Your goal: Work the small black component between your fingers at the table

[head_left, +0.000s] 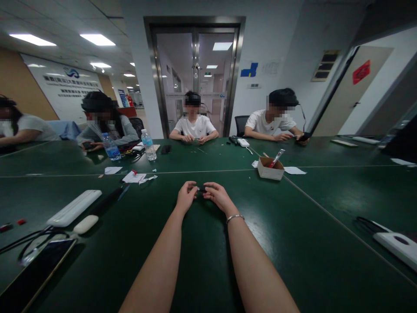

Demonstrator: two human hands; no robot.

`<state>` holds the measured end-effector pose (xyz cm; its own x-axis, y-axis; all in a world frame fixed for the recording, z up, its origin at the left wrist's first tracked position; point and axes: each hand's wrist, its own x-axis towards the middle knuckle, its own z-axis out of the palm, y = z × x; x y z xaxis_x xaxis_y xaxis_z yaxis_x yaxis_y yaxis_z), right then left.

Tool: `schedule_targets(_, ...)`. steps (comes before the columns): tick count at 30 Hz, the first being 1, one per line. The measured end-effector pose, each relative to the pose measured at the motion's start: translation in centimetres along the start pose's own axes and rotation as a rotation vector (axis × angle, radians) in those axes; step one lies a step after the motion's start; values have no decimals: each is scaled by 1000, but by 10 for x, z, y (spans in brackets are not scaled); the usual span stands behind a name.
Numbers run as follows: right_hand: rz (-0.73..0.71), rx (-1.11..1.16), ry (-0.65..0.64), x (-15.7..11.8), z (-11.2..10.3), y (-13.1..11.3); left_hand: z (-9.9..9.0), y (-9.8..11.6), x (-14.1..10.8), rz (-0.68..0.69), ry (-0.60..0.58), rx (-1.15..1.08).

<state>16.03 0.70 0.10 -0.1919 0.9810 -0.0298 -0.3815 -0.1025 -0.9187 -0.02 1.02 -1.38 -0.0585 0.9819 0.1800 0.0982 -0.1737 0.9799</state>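
Above the green desk (pixel 208 252), the person's two bare hands are meeting over a small dark object (pixel 202 190) with a silvery end. The left hand (pixel 187 198) is pinching it at that silvery end, thumb and fingertips closing in, while the right hand (pixel 217 196) is pinching the dark end, its other fingers curling loosely. A silver bracelet (pixel 235 218) is circling the right wrist. The object is sitting between the fingertips, in front of the person and too small for me to name.

Off to the left, a long white device (pixel 74 208) is lying near a rounded white case (pixel 86 224), with a smartphone (pixel 39 276) resting closer to the near edge and dark cables (pixel 24 239) looping between them. Ahead and to the right, an open cardboard box (pixel 271 169) is holding a red-and-clear tool (pixel 276 159), which is leaning up over the rim. Two water bottles (pixel 149 145) are standing on the far left side. Across the desk, other people wearing dark headgear are sitting, and their hands are handling small things too.
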Motion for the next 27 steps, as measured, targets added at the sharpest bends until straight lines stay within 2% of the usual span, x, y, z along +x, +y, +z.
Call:
schedule_targets(4,-8,7,-6,1,-1,1,-3,3,0,-1,-31,-89)
schedule_targets(11,1,-16,-15,1,-1,2,-4,8,1,-132,-53,-97)
schedule_targets(15,-5,-23,-6,3,-2,3,-4,8,-1,-60,19,-127)
schedule_targets(21,-1,-9,-17,3,-2,3,-6,0,-1,82,-84,-30)
schedule_targets(27,-15,-1,-19,1,-1,2,-2,-3,1,21,-97,-36)
